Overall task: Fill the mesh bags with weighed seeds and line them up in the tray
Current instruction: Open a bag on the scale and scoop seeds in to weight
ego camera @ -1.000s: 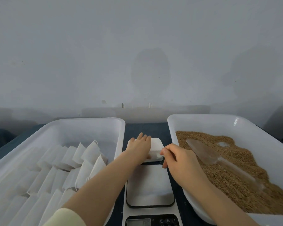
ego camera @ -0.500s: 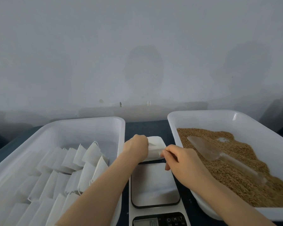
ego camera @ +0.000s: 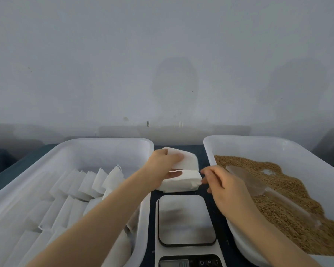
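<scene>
Mesh bags [ego camera: 89,184] are lined up in the left tray [ego camera: 108,140]. The bag stack [ego camera: 183,182], beyond the scale [ego camera: 185,218], is parted and its top layers pinched by the left hand [ego camera: 160,170]. Its right edge is touched by the right hand [ego camera: 226,187], fingers curled; grip cannot be told. A scoop [ego camera: 245,180] is laid on the seeds [ego camera: 289,199].

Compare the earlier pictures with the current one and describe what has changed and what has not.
The left hand, first flat on the stack of mesh bags, curled round its upper part and lifted it off the rest. The right hand stayed at the stack's right corner. The scoop, seeds and scale are unchanged.
</scene>
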A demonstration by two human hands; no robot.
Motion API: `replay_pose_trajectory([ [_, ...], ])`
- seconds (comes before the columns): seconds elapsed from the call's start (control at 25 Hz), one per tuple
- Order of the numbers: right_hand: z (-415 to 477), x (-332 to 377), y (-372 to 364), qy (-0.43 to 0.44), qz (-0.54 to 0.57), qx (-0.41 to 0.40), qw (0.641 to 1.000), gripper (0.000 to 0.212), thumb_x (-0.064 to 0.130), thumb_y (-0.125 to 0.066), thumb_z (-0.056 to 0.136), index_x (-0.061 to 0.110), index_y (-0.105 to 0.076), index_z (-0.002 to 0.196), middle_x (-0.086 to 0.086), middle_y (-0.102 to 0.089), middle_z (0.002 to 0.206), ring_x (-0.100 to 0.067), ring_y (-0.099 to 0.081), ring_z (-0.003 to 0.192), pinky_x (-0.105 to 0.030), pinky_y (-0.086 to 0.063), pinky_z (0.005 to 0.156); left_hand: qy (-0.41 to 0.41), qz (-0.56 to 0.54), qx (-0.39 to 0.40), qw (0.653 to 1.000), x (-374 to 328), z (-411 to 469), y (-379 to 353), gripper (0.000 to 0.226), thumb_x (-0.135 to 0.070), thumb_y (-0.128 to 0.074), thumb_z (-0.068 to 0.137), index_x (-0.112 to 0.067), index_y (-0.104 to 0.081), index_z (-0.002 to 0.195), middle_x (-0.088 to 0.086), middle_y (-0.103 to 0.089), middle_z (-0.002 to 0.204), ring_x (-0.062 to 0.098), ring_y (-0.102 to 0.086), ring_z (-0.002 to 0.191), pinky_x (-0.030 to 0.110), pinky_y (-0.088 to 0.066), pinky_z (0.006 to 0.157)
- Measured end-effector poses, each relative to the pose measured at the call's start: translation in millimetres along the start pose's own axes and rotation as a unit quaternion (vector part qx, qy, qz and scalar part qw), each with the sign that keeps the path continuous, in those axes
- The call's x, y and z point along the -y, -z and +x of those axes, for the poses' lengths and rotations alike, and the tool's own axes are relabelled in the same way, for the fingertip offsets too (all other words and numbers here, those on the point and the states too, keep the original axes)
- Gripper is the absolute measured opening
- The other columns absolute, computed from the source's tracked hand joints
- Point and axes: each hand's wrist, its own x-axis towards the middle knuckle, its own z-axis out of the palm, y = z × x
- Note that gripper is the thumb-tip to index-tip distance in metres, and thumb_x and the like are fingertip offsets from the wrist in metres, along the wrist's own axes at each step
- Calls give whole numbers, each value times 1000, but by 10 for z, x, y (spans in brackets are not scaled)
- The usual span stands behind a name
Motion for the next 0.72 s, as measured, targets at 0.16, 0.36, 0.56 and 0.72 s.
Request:
replay_pose_trajectory([
  [0.16,24,51,59,-65,116,3,991,37,47,-39,94,20,-65,94,4,-68,84,1,-62,81,-16,-49,69,-37,37,171,984,128,-396,61,27,-18,-64,90,-18,-63,117,2,-71,110,16,-67,101,28,-55,80],
  [0.36,19,97,111,-59,183,-20,981,19,32,-54,92,22,-70,89,3,-70,80,-10,-64,75,-28,-50,67,-71,180,230,954,255,-526,77,26,-32,-66,88,-16,-66,109,-2,-72,102,13,-67,97,27,-55,84],
  [0.56,-18,96,76,-29,146,18,989,21,25,-49,96,24,-64,82,9,-64,69,3,-56,62,-8,-40,55,-63,55,135,987,165,-527,108,51,-61,-48,82,-22,-70,106,-6,-72,90,11,-68,87,27,-55,73],
  [0.72,-38,94,6,14,47,36,998,22,21,-50,97,21,-58,77,6,-51,57,-1,-47,55,-13,-35,53,-76,96,117,986,170,-508,161,23,-33,-60,92,-16,-75,95,-1,-74,86,13,-67,78,22,-53,70],
])
